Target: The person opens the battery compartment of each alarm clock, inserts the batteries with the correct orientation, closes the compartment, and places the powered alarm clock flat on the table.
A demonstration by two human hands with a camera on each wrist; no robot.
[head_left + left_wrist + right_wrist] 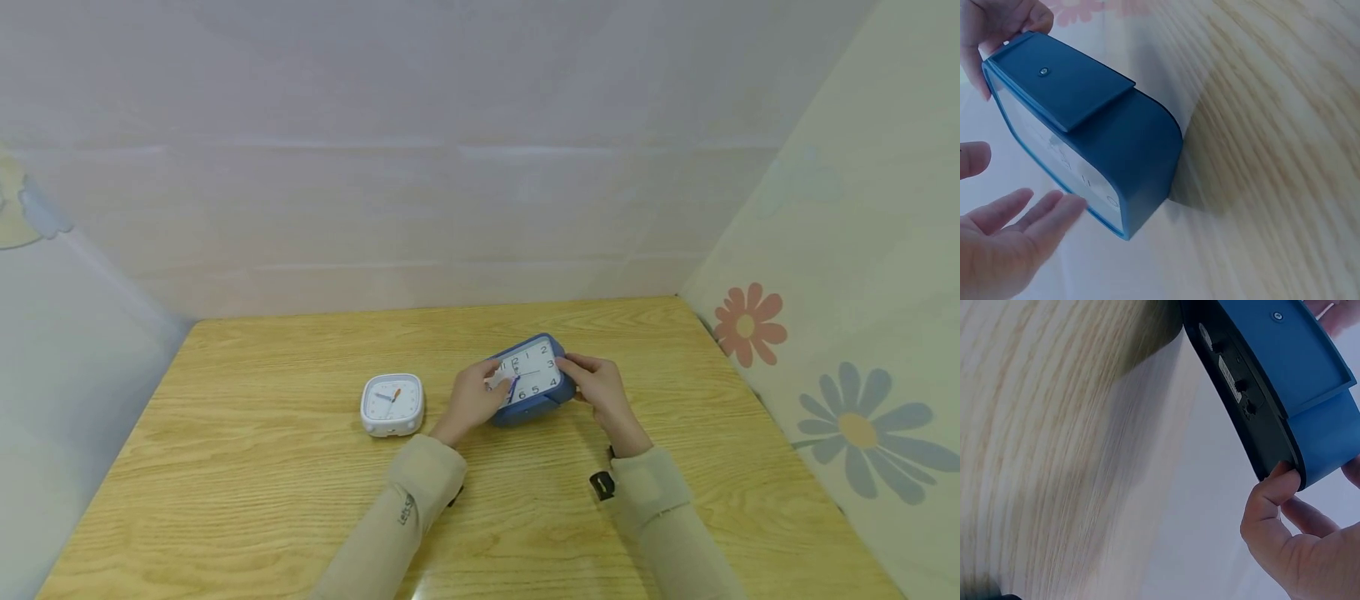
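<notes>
A blue rectangular alarm clock [534,371] with a white numbered face is tilted, its face turned up toward the head camera. My right hand [597,390] grips its right end, thumb at the front edge and fingers at the black back, where small knobs show in the right wrist view. Over the left part of the face is my left hand [477,400]. In the left wrist view, the left hand's fingers [1054,219] are extended beside the clock's front, not wrapped round it. The clock's base panel [1060,78] has one small screw.
A small white alarm clock [392,404] stands on the wooden table [262,467], left of my left hand. Pale sheeting [360,225] rises behind the table, and a flower-printed sheet [862,333] hangs along the right side.
</notes>
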